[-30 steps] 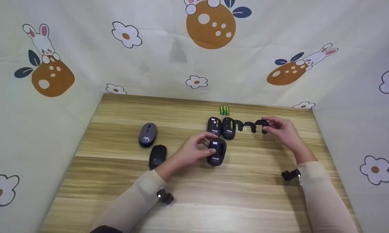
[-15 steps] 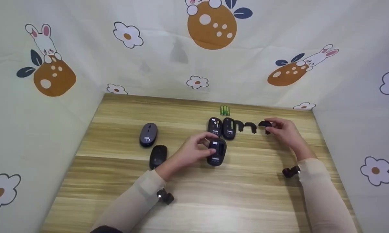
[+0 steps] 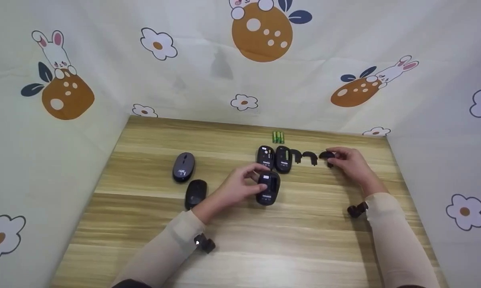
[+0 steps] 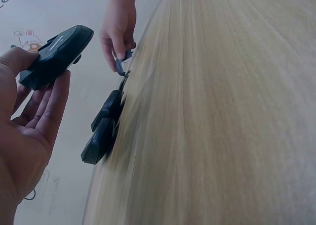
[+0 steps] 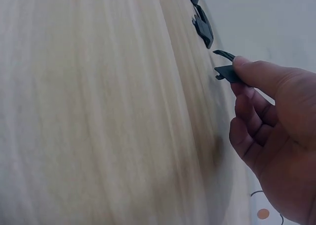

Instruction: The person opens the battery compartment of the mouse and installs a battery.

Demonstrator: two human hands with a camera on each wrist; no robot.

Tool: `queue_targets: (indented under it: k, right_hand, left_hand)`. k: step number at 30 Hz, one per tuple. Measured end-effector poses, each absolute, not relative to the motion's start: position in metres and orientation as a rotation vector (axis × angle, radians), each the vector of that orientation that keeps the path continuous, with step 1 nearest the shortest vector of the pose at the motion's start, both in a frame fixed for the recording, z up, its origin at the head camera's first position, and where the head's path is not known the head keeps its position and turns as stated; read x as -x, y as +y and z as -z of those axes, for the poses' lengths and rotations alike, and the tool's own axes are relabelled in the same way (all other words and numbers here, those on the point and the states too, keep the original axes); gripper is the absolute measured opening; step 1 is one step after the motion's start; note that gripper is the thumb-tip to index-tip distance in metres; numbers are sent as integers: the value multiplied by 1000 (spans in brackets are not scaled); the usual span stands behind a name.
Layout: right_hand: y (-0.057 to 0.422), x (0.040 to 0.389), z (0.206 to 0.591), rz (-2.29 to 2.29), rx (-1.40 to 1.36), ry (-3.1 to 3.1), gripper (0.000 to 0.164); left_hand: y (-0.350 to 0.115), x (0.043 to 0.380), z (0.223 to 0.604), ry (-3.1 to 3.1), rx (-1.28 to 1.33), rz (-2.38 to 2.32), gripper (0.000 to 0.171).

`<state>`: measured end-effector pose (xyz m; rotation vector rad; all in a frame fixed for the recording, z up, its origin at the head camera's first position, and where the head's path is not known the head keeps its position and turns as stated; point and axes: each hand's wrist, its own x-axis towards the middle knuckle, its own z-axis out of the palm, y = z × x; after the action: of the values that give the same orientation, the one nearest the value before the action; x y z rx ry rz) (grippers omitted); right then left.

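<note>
In my head view I have: one light-brown, striped wood-grain tabletop (image 3: pixel 288 244); one pale cream, creased fabric backdrop (image 3: pixel 184 80) along its far, left and right sides, printed with brown-orange, white-spotted fruits (image 3: pixel 260 44), dark blue leaves (image 3: pixel 300 17), white rabbits (image 3: pixel 54 53), white brown-centred flowers (image 3: pixel 244 103).

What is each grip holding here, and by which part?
The left grip holds an upturned black mouse, thumb on its base, fingers beneath. The right grip pinches a curved black piece at its right end in the head view.
</note>
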<state>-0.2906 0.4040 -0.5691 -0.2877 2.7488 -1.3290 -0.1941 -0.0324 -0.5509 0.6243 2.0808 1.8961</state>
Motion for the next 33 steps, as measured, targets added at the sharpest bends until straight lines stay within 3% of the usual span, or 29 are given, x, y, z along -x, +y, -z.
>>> queue_targets:
  k: [33]
  right_hand:
    - [404, 294, 577, 1133, 301, 2811, 32]
  left_hand:
    - [-34, 195, 551, 2096, -577, -1875, 48]
